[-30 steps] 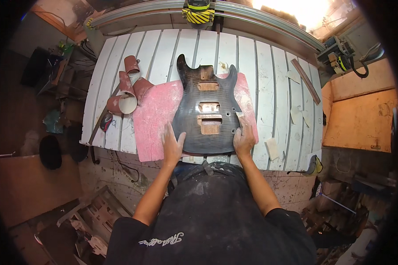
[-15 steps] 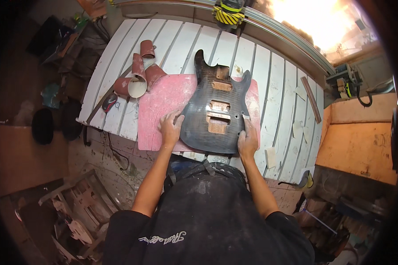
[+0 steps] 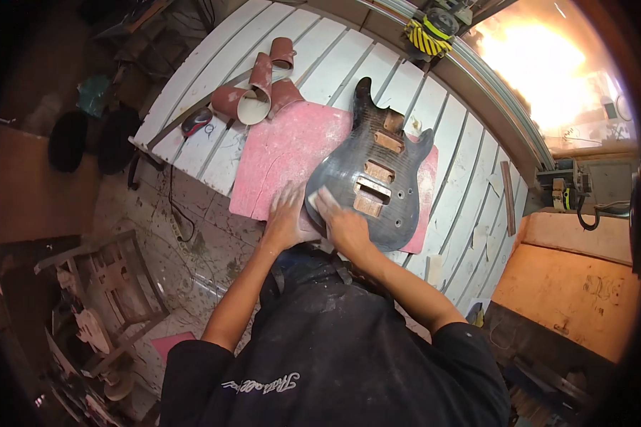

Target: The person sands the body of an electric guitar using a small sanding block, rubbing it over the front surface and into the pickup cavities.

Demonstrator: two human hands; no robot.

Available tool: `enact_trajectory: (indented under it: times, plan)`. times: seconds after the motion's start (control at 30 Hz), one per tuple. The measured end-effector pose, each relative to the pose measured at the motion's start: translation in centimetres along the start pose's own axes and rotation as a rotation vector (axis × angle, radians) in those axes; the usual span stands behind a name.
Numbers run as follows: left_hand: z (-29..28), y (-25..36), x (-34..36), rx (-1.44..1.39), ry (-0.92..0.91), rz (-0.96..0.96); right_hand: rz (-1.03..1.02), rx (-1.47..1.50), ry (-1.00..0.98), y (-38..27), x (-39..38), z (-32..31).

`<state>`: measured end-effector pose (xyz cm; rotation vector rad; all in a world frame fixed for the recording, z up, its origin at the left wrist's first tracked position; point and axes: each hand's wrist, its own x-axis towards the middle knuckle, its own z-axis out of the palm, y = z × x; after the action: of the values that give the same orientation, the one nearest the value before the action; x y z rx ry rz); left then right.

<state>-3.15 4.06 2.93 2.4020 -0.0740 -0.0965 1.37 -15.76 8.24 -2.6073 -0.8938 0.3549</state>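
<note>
A dark, grey-black electric guitar body [image 3: 349,178] with bare-wood cavities lies face up on a pink mat [image 3: 278,156]. My right hand [image 3: 346,229] reaches across its lower left part. Its fingers press a small pale folded piece [image 3: 316,198], which looks like sandpaper, against the surface near the edge. My left hand [image 3: 285,217] rests on the mat right beside the body's left edge, fingers stretched out and close to that edge. Whether the fingertips touch the wood is hard to tell.
Several red-brown sandpaper rolls [image 3: 229,102] and a dark red-and-black mouse-like object [image 3: 196,122] lie at the left of the white slatted table [image 3: 320,53]. A brown strip [image 3: 508,196] and pale scraps [image 3: 434,269] lie at right. An orange-brown box [image 3: 559,295] stands beyond the table's right edge.
My right hand has moved from the body's right edge to its lower left with the pale piece. The left hand remains by the left edge. The whole view has turned.
</note>
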Motion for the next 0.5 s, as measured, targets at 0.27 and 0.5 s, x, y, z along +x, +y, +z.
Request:
enact_trajectory:
  times: [0.27, 0.5]
  plan:
    - [1.3, -0.4, 0.4, 0.076, 0.055, -0.049, 0.029, -0.019, -0.028, -1.6, -0.8, 1.1]
    - [1.9, -1.4, 0.2, 0.045, 0.133, -0.015, 0.106, 0.038, 0.046, -2.0, 2.5, 0.9]
